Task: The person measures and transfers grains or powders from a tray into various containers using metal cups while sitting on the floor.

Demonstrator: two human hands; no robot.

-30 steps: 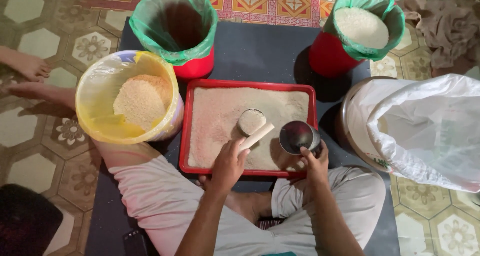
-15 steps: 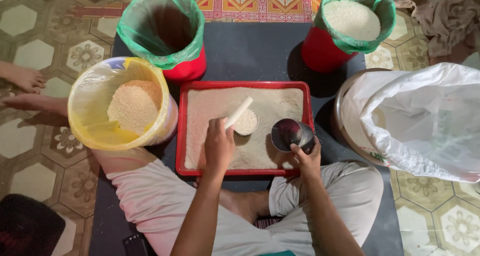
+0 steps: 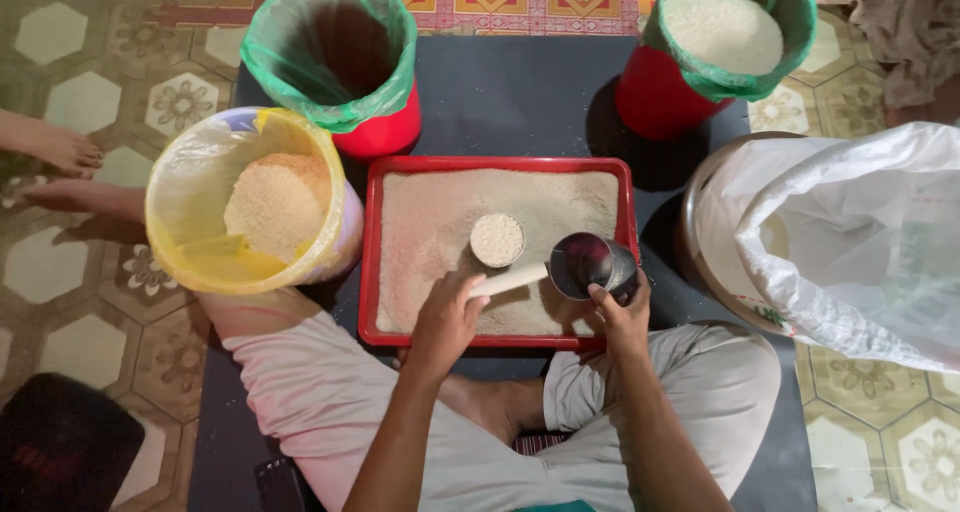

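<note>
Left hand point(image 3: 447, 317) grips a filled scoop point(image 3: 499, 244), right hand point(image 3: 620, 317) a steel cup point(image 3: 590, 265), over the red tray point(image 3: 500, 165).

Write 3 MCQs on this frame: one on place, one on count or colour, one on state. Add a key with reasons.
1. Where is the scoop that the left hand holds?
A. over the red tray
B. inside the yellow-lined bucket
C. on the floor tiles

2. How many red bins with green liners stand behind the red tray?
A. one
B. two
C. three

3. What state is the metal cup in, in the right hand?
A. heaped with grain
B. capped with a lid
C. looks empty

Key:
1 A: the grain-filled scoop sits above the tray's grain bed, not in the yellow-lined bucket.
2 B: the left bin and the right bin, no third.
3 C: its inside shows dark, bare metal, with no lid and no grain seen.
</note>
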